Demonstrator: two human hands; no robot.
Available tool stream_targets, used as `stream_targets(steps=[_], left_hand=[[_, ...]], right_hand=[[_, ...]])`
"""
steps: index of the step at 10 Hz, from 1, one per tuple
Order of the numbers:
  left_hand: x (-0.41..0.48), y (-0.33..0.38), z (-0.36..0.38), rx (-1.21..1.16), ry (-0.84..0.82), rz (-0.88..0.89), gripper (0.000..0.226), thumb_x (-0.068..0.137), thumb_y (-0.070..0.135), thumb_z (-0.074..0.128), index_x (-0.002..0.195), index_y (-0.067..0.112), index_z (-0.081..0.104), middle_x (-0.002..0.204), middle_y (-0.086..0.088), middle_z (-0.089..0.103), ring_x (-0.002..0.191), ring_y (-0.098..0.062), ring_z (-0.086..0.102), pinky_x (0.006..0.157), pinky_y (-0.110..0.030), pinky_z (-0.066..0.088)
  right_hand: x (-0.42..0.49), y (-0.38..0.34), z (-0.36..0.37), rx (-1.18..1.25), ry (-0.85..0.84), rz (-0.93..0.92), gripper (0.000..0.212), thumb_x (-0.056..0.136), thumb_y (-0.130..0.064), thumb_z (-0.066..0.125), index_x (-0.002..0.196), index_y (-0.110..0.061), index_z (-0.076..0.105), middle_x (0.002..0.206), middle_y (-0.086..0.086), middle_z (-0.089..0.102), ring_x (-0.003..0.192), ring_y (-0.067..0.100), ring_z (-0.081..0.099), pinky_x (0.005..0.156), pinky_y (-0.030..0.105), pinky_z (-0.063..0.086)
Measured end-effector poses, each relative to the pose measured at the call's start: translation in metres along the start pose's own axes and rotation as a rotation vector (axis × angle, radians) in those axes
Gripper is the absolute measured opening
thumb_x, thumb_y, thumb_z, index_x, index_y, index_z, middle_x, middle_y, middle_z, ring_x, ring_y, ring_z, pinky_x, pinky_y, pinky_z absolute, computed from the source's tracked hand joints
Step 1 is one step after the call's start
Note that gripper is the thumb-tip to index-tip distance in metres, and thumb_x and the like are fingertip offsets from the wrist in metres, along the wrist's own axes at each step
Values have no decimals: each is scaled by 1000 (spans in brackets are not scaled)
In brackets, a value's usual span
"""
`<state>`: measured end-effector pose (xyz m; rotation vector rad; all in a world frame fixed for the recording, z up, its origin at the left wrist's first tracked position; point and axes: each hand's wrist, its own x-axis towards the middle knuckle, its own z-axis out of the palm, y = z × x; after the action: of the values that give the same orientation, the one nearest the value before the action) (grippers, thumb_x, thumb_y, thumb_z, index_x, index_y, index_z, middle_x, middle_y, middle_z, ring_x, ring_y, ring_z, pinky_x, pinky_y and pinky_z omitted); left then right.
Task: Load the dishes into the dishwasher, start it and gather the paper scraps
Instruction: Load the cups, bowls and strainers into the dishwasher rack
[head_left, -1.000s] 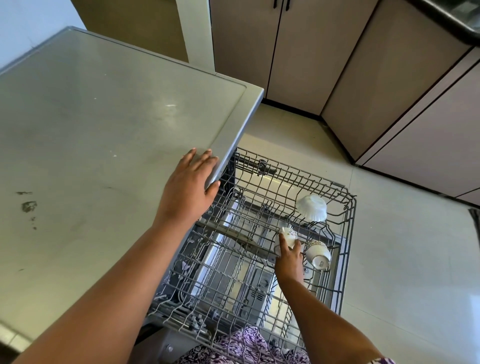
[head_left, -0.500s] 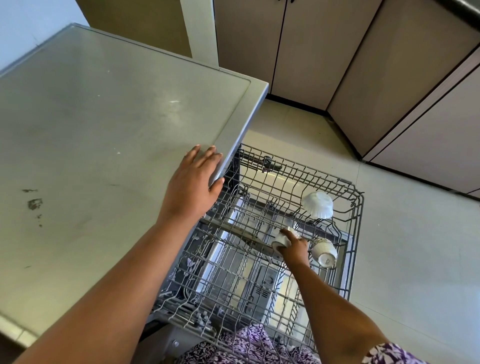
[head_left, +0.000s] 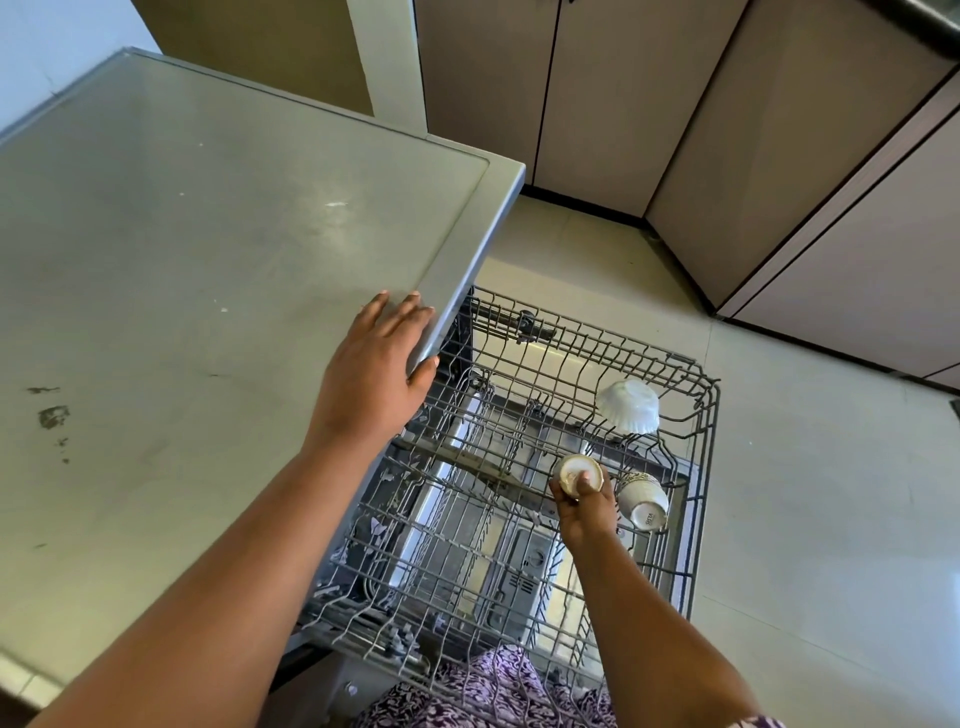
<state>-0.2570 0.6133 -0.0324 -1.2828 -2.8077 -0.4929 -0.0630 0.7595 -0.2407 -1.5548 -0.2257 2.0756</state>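
Observation:
The grey wire dishwasher rack (head_left: 696, 499) is pulled out over the floor. My right hand (head_left: 584, 506) grips a small patterned cup (head_left: 574, 470), turned base-up, at the rack's right side. Next to it on the right lies a second patterned cup (head_left: 644, 501) on its side. Further back a white fluted bowl (head_left: 628, 405) sits upside down on the tines. My left hand (head_left: 371, 374) rests flat on the front edge of the dishwasher's grey top (head_left: 208, 286), fingers spread, holding nothing.
Brown cabinet doors (head_left: 597, 104) stand behind and to the right. Pale floor tiles (head_left: 831, 519) surround the rack. The dishwasher's open door (head_left: 498, 566) shows through the wires below. Purple patterned cloth (head_left: 493, 686) of my clothing lies at the bottom edge.
My right hand has turned the small cup from upright to base-up and lowered it onto the rack beside the other cup. The left hand has stayed on the top's edge.

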Motion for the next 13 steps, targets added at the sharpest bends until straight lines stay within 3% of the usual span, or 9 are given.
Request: stream_targets(steps=[1, 3, 5, 8, 10, 13], left_hand=[[0, 0, 0, -7, 5, 0, 49, 89, 25, 60, 134, 10, 49, 144, -6, 44, 139, -30, 30, 110, -40, 28], [0, 0, 0, -15, 6, 0, 49, 88, 24, 61, 133, 10, 49, 144, -7, 45, 138, -30, 30, 110, -40, 26], [0, 0, 0, -7, 14, 4, 49, 88, 24, 62, 133, 9, 49, 143, -8, 45, 138, -31, 31, 111, -38, 25], [0, 0, 0, 1, 4, 0, 51, 88, 26, 60, 135, 10, 47, 145, -6, 43, 139, -30, 29, 111, -37, 23], [0, 1, 0, -9, 4, -5, 50, 89, 26, 60, 135, 11, 48, 145, -6, 43, 139, -30, 29, 110, -39, 25], [0, 0, 0, 0, 1, 3, 51, 89, 25, 60, 135, 9, 47, 145, -7, 43, 139, -31, 29, 110, -36, 21]], right_hand=[[3, -6, 4, 3, 54, 38, 45, 96, 0, 41, 136, -20, 39, 139, 21, 37, 118, 40, 48, 79, 45, 57], [1, -6, 7, 84, 17, -9, 44, 95, 1, 42, 134, -21, 42, 141, 20, 35, 123, 42, 43, 95, 50, 47], [18, -24, 28, -57, 123, 43, 44, 92, 1, 49, 131, -20, 45, 138, 23, 35, 112, 44, 47, 88, 50, 52], [20, -42, 32, -297, 91, 123, 44, 92, 1, 50, 132, -9, 37, 135, 27, 36, 113, 47, 48, 71, 53, 55], [12, -29, 16, -381, 90, 86, 47, 92, 7, 44, 133, -17, 43, 138, 22, 35, 120, 45, 42, 91, 57, 47], [4, -14, -15, -329, 30, -2, 53, 90, 8, 48, 133, -22, 47, 134, 19, 45, 104, 34, 54, 90, 47, 50]])
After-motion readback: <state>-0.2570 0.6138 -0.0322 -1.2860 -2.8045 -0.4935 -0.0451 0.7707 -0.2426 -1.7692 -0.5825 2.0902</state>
